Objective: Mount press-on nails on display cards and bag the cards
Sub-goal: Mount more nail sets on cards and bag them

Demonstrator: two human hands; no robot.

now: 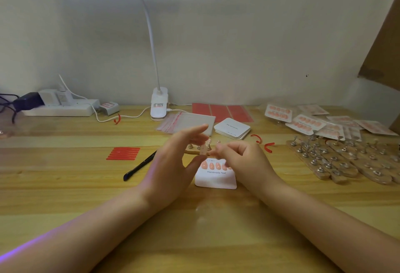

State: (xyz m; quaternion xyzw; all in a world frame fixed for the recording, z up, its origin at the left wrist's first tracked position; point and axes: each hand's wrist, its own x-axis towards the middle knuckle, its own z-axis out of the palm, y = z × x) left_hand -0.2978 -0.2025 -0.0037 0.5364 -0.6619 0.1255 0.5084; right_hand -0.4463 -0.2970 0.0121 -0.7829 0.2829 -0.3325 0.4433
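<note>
Head view: both hands are up over the middle of the wooden surface [65, 190], working on one press-on nail [203, 149]. Left hand [173, 164] has its fingers mostly straight, index tip and thumb closing on the nail from either side; I read that as a pinch, though the blur makes contact hard to confirm. Right hand [242, 158] is curled with fingertips meeting at the nail's right edge; it looks like it is peeling something off or steadying the nail, can't tell which. The display card [216, 177] marked "Handmade Nail" lies flat just below the hands and already carries a row of pink nails along its top, partly hidden by the right hand. A wooden holder [194, 150] with nail stands sits right behind the hands. Blank cards [232, 128] and clear bags [186, 121] are at 12 o'clock from the card, finished bagged cards [307, 122] at 2 o'clock, red adhesive strips [123, 153] and a black tool [138, 166] at 9 o'clock. For this step: grip the nail by its edges, keep fingers off the glossy face, line it up with the existing row at matching spacing, then press down from the centre so it seats flat. Main risk I'd guess is skewed placement.
</note>
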